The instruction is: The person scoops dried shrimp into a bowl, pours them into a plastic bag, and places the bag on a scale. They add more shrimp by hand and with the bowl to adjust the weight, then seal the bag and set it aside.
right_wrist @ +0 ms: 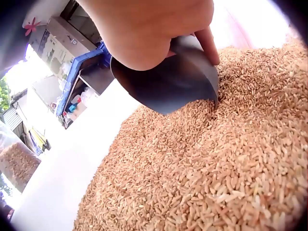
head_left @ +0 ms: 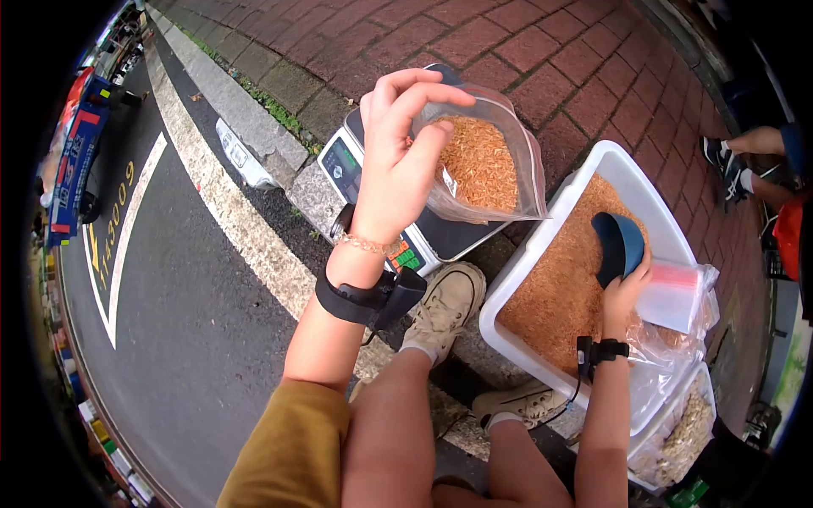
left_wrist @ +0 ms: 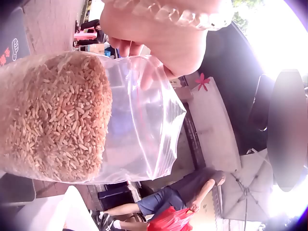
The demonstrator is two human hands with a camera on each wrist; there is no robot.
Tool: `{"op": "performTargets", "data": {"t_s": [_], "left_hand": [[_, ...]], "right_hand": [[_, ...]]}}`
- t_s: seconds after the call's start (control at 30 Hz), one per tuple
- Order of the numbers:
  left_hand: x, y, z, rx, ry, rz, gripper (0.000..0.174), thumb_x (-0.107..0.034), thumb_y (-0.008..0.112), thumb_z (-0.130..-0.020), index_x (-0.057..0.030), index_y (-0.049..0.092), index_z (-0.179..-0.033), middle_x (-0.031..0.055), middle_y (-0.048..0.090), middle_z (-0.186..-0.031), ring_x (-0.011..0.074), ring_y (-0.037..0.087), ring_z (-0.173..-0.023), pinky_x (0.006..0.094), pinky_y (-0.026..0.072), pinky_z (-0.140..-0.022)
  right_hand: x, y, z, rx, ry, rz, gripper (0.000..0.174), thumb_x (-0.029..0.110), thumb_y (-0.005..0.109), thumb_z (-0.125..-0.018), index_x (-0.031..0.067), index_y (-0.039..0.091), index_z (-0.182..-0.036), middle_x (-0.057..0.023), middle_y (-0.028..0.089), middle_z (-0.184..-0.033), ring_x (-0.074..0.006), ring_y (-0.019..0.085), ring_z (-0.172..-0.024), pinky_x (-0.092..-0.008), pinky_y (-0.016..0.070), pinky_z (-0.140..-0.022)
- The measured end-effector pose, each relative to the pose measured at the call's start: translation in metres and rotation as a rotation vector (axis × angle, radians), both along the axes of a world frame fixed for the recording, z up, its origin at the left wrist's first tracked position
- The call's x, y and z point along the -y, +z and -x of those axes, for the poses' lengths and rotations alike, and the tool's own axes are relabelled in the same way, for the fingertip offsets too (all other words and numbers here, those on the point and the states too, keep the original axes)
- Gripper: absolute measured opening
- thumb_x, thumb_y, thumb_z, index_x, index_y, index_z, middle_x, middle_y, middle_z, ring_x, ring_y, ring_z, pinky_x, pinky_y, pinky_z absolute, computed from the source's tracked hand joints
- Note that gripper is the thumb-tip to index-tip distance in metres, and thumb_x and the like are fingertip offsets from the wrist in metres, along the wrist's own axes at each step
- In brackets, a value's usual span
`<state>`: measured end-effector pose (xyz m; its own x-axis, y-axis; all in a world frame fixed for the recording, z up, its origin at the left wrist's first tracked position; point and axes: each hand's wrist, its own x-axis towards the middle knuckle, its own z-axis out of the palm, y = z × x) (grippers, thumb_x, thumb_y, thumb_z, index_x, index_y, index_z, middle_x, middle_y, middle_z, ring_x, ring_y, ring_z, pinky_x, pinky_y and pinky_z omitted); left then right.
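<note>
A clear zip bag [head_left: 529,173] partly filled with reddish-brown grain [head_left: 478,161] stands on a digital scale [head_left: 343,169], its mouth apart. My left hand [head_left: 396,157] holds the bag's rim with curved thumb and fingers; the left wrist view shows the hand [left_wrist: 159,38] at the top of the bag [left_wrist: 139,120], fingers partly hidden by plastic. My right hand [head_left: 625,296] grips a dark blue scoop [head_left: 622,245] over the white tub [head_left: 517,288] of grain. In the right wrist view the scoop's lip [right_wrist: 168,91] is sunk in the grain [right_wrist: 207,173], the handle hidden by the hand [right_wrist: 154,33].
In the tub's right part lies a plastic pack of red-edged bags [head_left: 669,296]. Another container of pale grain [head_left: 686,432] stands below it. My shoes [head_left: 449,305] are between scale and tub. A person's legs [head_left: 758,148] are at far right, a blue cart [head_left: 76,161] at far left.
</note>
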<state>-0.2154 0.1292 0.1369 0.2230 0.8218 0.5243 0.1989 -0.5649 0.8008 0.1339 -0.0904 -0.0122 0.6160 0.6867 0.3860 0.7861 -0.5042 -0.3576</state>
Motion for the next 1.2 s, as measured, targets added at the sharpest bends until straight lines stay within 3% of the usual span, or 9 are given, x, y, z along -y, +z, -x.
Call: {"op": "performTargets", "data": {"t_s": [0.03, 0.23, 0.47, 0.8, 1.2], "left_hand": [[0.003, 0.003, -0.002, -0.060, 0.038, -0.003, 0.029, -0.011, 0.053, -0.077, -0.0079, 0.069, -0.100, 0.0097, 0.054, -0.122, 0.0245, 0.043, -0.116, 0.0375, 0.0306, -0.104], [0.012, 0.005, -0.012, -0.035, 0.198, -0.080, 0.020, -0.010, 0.061, -0.076, -0.0086, 0.067, -0.094, 0.0133, 0.052, -0.115, 0.0303, 0.044, -0.109, 0.0413, 0.0340, -0.098], [0.016, 0.010, -0.013, -0.086, 0.319, -0.224, 0.021, -0.013, 0.065, -0.072, -0.0084, 0.064, -0.093, 0.0169, 0.051, -0.115, 0.0372, 0.044, -0.111, 0.0474, 0.0354, -0.095], [0.024, 0.012, -0.022, -0.117, 0.304, -0.246, 0.028, -0.015, 0.066, -0.068, -0.0076, 0.062, -0.095, 0.0203, 0.048, -0.120, 0.0432, 0.043, -0.118, 0.0519, 0.0349, -0.096], [0.024, 0.010, -0.017, -0.090, 0.259, -0.188, 0.026, -0.012, 0.064, -0.072, -0.0082, 0.064, -0.098, 0.0205, 0.048, -0.124, 0.0412, 0.043, -0.118, 0.0495, 0.0343, -0.099]], "right_hand": [[0.001, 0.001, -0.002, -0.008, 0.011, -0.003, 0.082, -0.016, 0.048, -0.071, 0.0103, 0.033, -0.147, -0.0260, 0.040, -0.136, -0.0461, 0.039, -0.127, -0.0487, 0.0316, -0.108], [0.000, -0.002, 0.003, 0.058, 0.145, -0.038, 0.080, -0.019, 0.044, -0.070, 0.0023, 0.031, -0.146, -0.0262, 0.039, -0.142, -0.0446, 0.036, -0.132, -0.0471, 0.0268, -0.112], [0.000, -0.008, 0.002, 0.081, 0.098, 0.013, 0.081, -0.019, 0.044, -0.069, 0.0009, 0.030, -0.146, -0.0247, 0.039, -0.144, -0.0436, 0.036, -0.133, -0.0468, 0.0267, -0.112], [0.001, -0.015, -0.001, 0.070, 0.088, 0.034, 0.082, -0.018, 0.045, -0.067, -0.0013, 0.030, -0.145, -0.0265, 0.039, -0.143, -0.0450, 0.037, -0.131, -0.0480, 0.0274, -0.111], [-0.003, -0.009, 0.007, 0.028, 0.053, 0.033, 0.084, -0.018, 0.046, -0.067, 0.0019, 0.029, -0.147, -0.0276, 0.041, -0.139, -0.0465, 0.039, -0.127, -0.0479, 0.0295, -0.109]]}}
